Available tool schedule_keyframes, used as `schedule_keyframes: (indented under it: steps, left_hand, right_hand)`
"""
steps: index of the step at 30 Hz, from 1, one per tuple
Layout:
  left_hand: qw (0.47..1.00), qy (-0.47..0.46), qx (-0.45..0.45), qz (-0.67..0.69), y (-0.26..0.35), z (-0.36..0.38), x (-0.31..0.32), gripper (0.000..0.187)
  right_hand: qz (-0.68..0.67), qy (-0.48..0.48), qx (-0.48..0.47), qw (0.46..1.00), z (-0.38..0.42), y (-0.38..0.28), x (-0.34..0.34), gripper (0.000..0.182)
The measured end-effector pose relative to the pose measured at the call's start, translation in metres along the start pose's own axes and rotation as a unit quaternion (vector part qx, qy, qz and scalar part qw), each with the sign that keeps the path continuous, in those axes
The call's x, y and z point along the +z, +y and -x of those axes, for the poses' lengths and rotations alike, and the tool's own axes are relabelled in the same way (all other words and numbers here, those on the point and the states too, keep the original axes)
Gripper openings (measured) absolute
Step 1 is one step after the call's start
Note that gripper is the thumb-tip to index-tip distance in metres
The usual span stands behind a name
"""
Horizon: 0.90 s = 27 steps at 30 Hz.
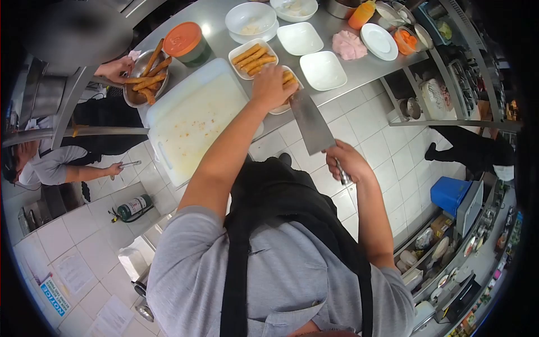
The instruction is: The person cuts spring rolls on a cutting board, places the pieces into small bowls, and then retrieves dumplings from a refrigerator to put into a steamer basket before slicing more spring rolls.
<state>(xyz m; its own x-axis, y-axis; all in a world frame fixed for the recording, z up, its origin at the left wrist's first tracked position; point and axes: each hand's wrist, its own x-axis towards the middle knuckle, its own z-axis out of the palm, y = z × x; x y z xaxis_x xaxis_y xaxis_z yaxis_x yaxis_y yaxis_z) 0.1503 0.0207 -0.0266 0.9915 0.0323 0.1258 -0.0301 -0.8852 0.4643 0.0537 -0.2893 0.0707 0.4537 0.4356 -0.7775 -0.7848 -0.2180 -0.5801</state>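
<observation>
My left hand (269, 89) is over a white square dish (281, 109), its fingers closed on short golden fried rolls (288, 77). The hand hides part of that dish and the rolls. My right hand (349, 161) grips the handle of a cleaver (312, 124). Its broad blade slants up toward the same dish, with the far end close to my left fingers. Beside my left hand, another white dish (232, 55) holds several fried rolls (254, 58) in a row. A white cutting board (196, 121) with brown crumbs lies left of my left forearm.
A co-worker's hand (116, 69) touches a metal bowl (132, 96) of long fried rolls at left. Nearby stands an orange-lidded tub (184, 40). White bowls (324, 71), a pink cloth (348, 45), plates (379, 41) and an orange squeeze bottle (361, 15) line the steel counter.
</observation>
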Motion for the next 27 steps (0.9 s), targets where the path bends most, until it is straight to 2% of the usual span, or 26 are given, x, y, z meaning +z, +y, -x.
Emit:
schedule_keyframes:
  steps: [1, 3, 5, 6, 8, 9, 11, 12, 13, 15, 17, 18, 19, 23, 26, 27]
  left_hand:
    - [1.0, -0.002, 0.004, 0.0, -0.006, 0.007, -0.005, 0.05]
    - [0.979, 0.197, 0.024, 0.046, -0.029, 0.023, -0.013, 0.04]
    - [0.977, 0.084, -0.163, 0.111, -0.054, 0.033, -0.021, 0.037]
    - [0.977, 0.083, -0.166, 0.106, -0.066, 0.034, -0.019, 0.037]
    - [0.96, -0.046, -0.239, 0.14, -0.088, 0.028, -0.012, 0.029]
    - [0.959, -0.04, -0.246, 0.138, -0.086, 0.024, -0.015, 0.029]
    - [0.918, -0.105, -0.324, 0.206, -0.07, 0.014, -0.021, 0.028]
    - [0.909, -0.147, -0.335, 0.199, -0.068, 0.007, -0.022, 0.032]
    - [0.907, -0.14, -0.343, 0.2, -0.078, 0.003, -0.012, 0.032]
    - [0.953, -0.114, -0.25, 0.13, -0.1, 0.004, 0.016, 0.035]
    - [0.957, -0.107, -0.246, 0.111, -0.091, 0.009, 0.008, 0.035]
    - [0.949, -0.076, -0.258, 0.162, -0.085, 0.018, 0.003, 0.036]
    - [0.976, -0.033, -0.199, 0.088, -0.086, 0.026, 0.002, 0.037]
    - [0.953, -0.015, -0.249, 0.174, -0.087, 0.086, -0.05, 0.031]
    - [0.945, 0.061, -0.26, 0.188, -0.101, 0.159, -0.079, 0.031]
    - [0.893, 0.046, -0.344, 0.286, -0.077, 0.193, -0.123, 0.029]
  right_hand:
    - [-0.003, 0.002, -0.002, 1.0, 0.012, 0.004, -0.003, 0.018]
    - [-0.026, 0.019, -0.004, 0.999, 0.035, 0.016, -0.007, 0.019]
    - [-0.045, 0.016, -0.008, 0.999, 0.048, 0.031, -0.013, 0.018]
    - [-0.063, 0.017, -0.023, 0.998, 0.052, 0.038, -0.017, 0.018]
    - [-0.085, 0.012, -0.053, 0.995, 0.054, 0.052, -0.026, 0.017]
    - [-0.079, 0.004, -0.051, 0.996, 0.053, 0.055, -0.031, 0.017]
    - [-0.093, 0.021, -0.052, 0.994, 0.052, 0.055, -0.038, 0.016]
    - [-0.086, 0.013, -0.05, 0.995, 0.051, 0.051, -0.042, 0.016]
    - [-0.082, 0.018, -0.051, 0.995, 0.051, 0.047, -0.045, 0.016]
    - [-0.062, 0.015, -0.048, 0.997, 0.05, 0.037, -0.047, 0.016]
    - [-0.045, 0.049, -0.064, 0.996, 0.048, 0.028, -0.046, 0.016]
    - [-0.024, 0.037, -0.063, 0.997, 0.048, 0.023, -0.045, 0.016]
    - [-0.014, 0.064, -0.074, 0.995, 0.049, 0.019, -0.044, 0.016]
    - [0.009, 0.093, -0.115, 0.989, 0.049, 0.009, -0.033, 0.017]
    - [0.073, 0.107, -0.149, 0.98, 0.044, 0.003, -0.024, 0.02]
    - [0.097, 0.103, -0.16, 0.977, 0.044, 0.0, -0.018, 0.021]
